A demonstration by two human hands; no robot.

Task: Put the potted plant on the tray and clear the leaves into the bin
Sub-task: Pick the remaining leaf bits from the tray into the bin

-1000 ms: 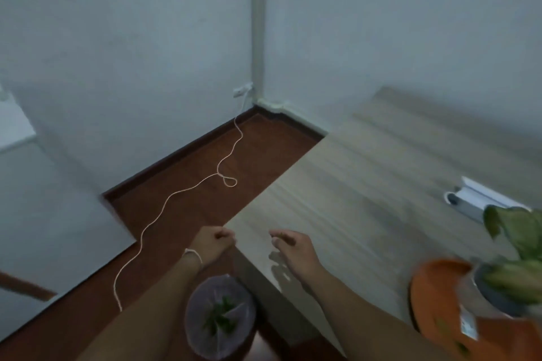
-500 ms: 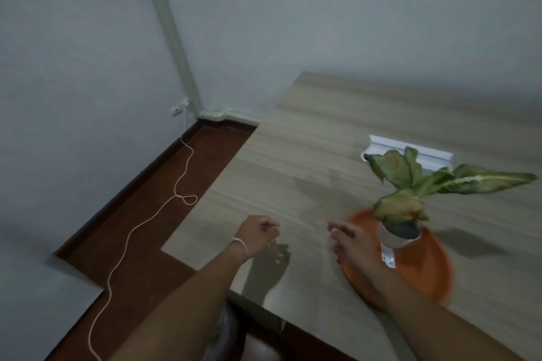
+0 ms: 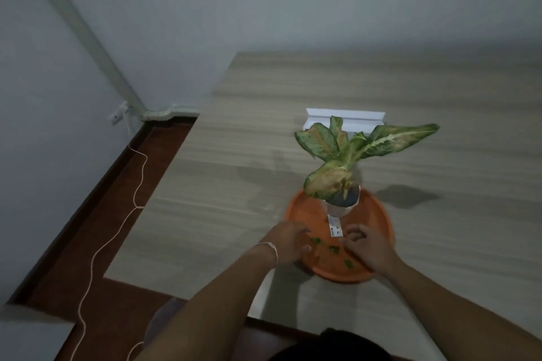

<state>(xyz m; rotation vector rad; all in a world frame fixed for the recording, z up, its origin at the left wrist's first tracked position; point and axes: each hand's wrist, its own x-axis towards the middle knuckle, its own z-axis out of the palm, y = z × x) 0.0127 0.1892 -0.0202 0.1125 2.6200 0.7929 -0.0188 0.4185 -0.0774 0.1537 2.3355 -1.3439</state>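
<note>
The potted plant (image 3: 343, 202), a white pot with broad green and pink leaves, stands upright on the round orange tray (image 3: 375, 220) on the wooden table (image 3: 234, 173). Several small green leaf bits (image 3: 334, 249) lie on the tray's near half. My left hand (image 3: 289, 242) rests over the tray's left rim with its fingers spread just beside the bits. My right hand (image 3: 366, 246) is over the tray's near right part, fingers curled down by the pot's white label (image 3: 335, 226); whether it pinches anything is hidden. The bin (image 3: 159, 319) shows only as a dark rim under my left forearm.
A white oblong box (image 3: 346, 117) lies on the table behind the plant. The table's left edge (image 3: 152, 193) drops to a dark red floor where a thin white cord (image 3: 137, 184) trails from a wall socket. Grey walls close the left and back.
My view has swung right from the bin to the tray. Both hands have moved from the table's left edge onto the tray's near half, around the leaf bits.
</note>
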